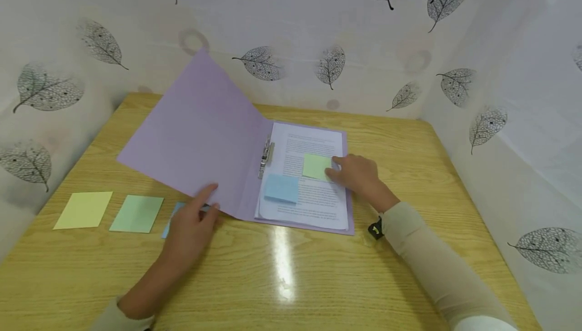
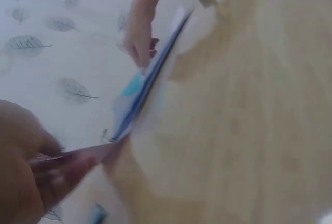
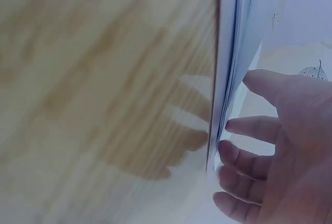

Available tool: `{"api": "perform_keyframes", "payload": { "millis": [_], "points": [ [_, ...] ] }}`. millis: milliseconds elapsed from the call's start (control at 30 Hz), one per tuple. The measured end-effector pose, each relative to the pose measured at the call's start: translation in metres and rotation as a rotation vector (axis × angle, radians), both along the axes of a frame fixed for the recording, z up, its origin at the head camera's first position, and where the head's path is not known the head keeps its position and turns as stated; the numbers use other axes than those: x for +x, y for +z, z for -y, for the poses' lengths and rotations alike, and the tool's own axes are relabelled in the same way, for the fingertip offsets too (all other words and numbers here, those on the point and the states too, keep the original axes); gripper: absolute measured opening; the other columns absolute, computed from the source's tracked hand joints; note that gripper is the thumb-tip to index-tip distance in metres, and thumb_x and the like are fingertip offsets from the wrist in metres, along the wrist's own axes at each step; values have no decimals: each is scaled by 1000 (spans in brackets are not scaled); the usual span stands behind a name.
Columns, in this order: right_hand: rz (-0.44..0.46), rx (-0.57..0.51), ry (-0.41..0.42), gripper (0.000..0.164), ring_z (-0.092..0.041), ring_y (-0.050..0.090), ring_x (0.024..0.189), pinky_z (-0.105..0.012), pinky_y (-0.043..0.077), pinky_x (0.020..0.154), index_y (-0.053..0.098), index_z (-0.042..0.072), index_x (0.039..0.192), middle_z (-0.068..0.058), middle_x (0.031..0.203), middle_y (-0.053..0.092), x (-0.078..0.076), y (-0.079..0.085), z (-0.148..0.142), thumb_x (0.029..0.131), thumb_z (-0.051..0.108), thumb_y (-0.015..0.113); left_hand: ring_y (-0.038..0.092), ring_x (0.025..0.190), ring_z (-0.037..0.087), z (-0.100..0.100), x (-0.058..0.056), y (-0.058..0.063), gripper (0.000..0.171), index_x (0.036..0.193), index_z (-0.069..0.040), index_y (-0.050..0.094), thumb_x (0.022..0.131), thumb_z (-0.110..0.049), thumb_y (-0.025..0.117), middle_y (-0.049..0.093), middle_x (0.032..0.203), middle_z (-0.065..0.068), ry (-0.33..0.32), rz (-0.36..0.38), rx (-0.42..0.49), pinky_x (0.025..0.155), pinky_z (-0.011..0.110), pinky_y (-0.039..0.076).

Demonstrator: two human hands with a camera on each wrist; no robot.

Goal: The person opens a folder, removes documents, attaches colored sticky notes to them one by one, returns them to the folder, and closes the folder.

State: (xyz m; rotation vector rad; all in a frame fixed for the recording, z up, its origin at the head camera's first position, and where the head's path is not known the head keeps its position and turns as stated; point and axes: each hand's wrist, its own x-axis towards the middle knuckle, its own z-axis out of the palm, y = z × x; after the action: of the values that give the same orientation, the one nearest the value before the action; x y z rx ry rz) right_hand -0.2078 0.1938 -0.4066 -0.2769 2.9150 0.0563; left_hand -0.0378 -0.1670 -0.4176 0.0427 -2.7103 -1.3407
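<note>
A purple folder (image 1: 200,134) lies opened on the table, its front cover raised at a slant on the left. My left hand (image 1: 187,232) holds the cover's lower edge between thumb and fingers; the left wrist view shows the cover passing between them. Printed sheets (image 1: 313,212) lie in the folder beside a metal clip (image 1: 264,158). On the top sheet are a blue sticky note (image 1: 281,188) and a light green sticky note (image 1: 314,166). My right hand (image 1: 359,175) has its thumb and forefinger at the green note's right edge. In the right wrist view its fingers (image 3: 254,129) are spread and loosely bent.
Left of the folder, a yellow note (image 1: 83,210) and a green note (image 1: 137,214) lie on the wooden table (image 1: 318,280). Another blue note (image 1: 172,219) is partly hidden behind my left hand. A leaf-patterned curtain (image 1: 300,28) surrounds the table's back and sides.
</note>
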Motion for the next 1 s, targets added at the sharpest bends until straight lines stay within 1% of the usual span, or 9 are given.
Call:
{"api": "perform_keyframes", "payload": {
  "millis": [100, 167, 233, 333, 500, 600, 733, 867, 1000],
  "points": [
    [-22, -55, 37, 61, -37, 57, 112, -51, 49, 89, 58, 15, 144, -20, 136, 58, -2, -1, -2, 97, 53, 58, 45, 54, 5, -1, 1, 10, 40, 144, -12, 55, 105, -21, 53, 68, 75, -11, -77, 13, -208, 48, 23, 38],
    [-7, -122, 55, 59, -42, 50, 128, -56, 43, 105, 56, 8, 143, -22, 143, 52, -3, -2, -4, 98, 46, 60, 37, 49, 5, -5, -1, 18, 37, 140, -12, 59, 105, -22, 53, 66, 74, -12, -104, -5, -287, 44, 24, 32],
    [30, -208, 57, 58, -43, 42, 139, -57, 35, 115, 53, 2, 145, -23, 151, 46, -3, -2, -5, 100, 39, 61, 36, 48, 5, -13, -5, 25, 36, 138, -12, 62, 105, -22, 53, 67, 75, -9, -127, -19, -300, 42, 23, 31],
    [81, -296, 63, 58, -43, 32, 147, -56, 27, 121, 47, -2, 147, -24, 157, 38, -3, -1, -5, 101, 31, 61, 45, 53, 7, -28, -19, 36, 36, 138, -12, 62, 104, -23, 55, 72, 85, -3, -169, -21, -260, 45, 23, 37],
    [115, -352, 60, 61, -42, 29, 149, -54, 23, 122, 41, -2, 151, -23, 160, 33, -4, 0, -5, 102, 29, 61, 58, 72, 15, -56, -61, 57, 38, 140, -15, 60, 104, -25, 56, 73, 107, 3, -214, 12, -141, 56, 28, 47],
    [125, -372, 44, 63, -41, 28, 149, -54, 23, 122, 40, 0, 152, -21, 161, 32, -5, 1, -10, 101, 30, 61, 60, 76, 17, -74, -97, 67, 37, 139, -15, 61, 105, -24, 54, 70, 111, 4, -230, 20, -45, 57, 29, 48],
    [139, -393, 36, 63, -39, 27, 150, -54, 24, 122, 40, 2, 153, -18, 162, 31, -7, 0, -19, 101, 30, 62, 65, 85, 18, -97, -143, 73, 37, 140, -16, 60, 105, -24, 52, 68, 118, 4, -219, 59, 43, 65, 32, 51],
    [164, -434, 32, 67, -37, 24, 152, -53, 23, 123, 37, 2, 155, -16, 164, 28, -9, -2, -23, 100, 31, 64, 67, 102, 23, -105, -177, 65, 38, 141, -14, 59, 105, -22, 53, 65, 127, 7, -186, 88, 61, 82, 38, 54],
    [190, -466, 25, 70, -35, 20, 154, -51, 20, 124, 34, 3, 156, -13, 166, 25, -10, -5, -25, 99, 31, 65, 62, 117, 26, -95, -200, 43, 37, 140, -12, 60, 105, -20, 53, 63, 132, 9, -133, 82, 99, 95, 43, 53]
  ]
}}
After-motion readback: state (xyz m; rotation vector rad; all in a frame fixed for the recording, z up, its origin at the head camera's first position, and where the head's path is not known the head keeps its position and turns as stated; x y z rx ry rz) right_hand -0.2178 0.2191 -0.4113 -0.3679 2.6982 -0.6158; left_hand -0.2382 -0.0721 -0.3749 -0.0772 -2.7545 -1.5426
